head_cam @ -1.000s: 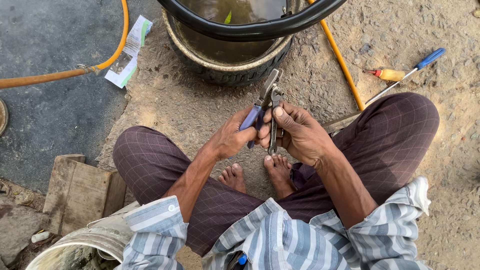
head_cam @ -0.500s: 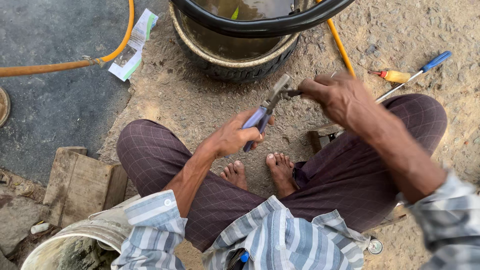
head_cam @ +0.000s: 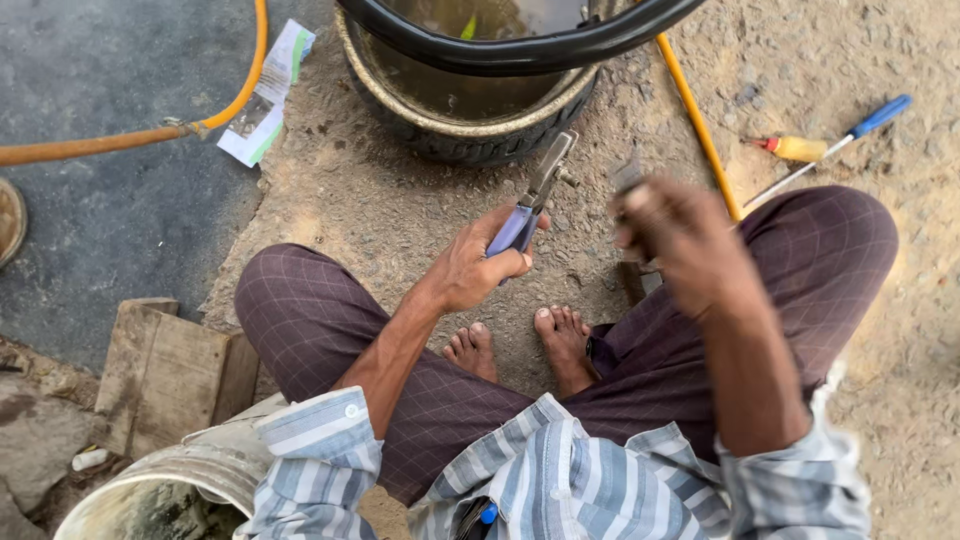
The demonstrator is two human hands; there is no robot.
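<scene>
The blue-handled metal pliers (head_cam: pixel 528 205) are gripped in the closed left hand (head_cam: pixel 478 268), while the blurred right hand (head_cam: pixel 672 232), grip unclear, is raised beside them and could be pinched.

Sandy ground (head_cam: pixel 400 200) with small stones is seen across the middle and right of the frame, lit by soft daylight. Dark flat pavement (head_cam: pixel 110 230) is seen at the left. A round tub (head_cam: pixel 470 130) of muddy water is set at the top middle. An orange hose (head_cam: pixel 120 140) is laid across the upper left. Wooden blocks (head_cam: pixel 165 375) are seen at the lower left, beside a white bucket (head_cam: pixel 170 480).
</scene>
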